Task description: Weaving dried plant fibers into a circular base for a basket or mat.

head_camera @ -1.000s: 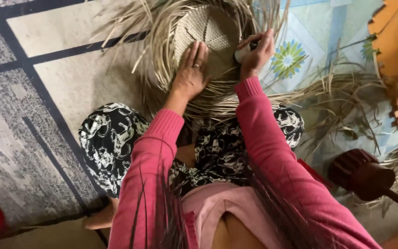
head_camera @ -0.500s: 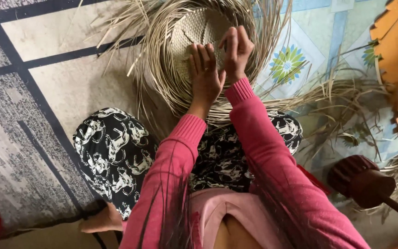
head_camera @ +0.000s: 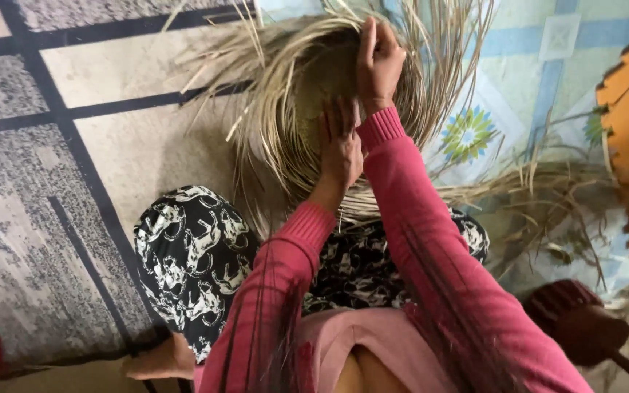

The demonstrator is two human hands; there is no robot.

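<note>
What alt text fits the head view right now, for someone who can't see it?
A seated person in pink sleeves works a half-woven straw basket: the left hand presses flat on it, and the right hand pinches strands at its rim. Loose straw lies on the patterned mat.

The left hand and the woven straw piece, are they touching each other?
Touching. In the head view the left hand lies flat with its fingers spread on the woven straw piece, with no gap showing between them.

woven basket (head_camera: 307, 109) on rug (head_camera: 111, 167), wooden mallet (head_camera: 580, 327) at right
</note>
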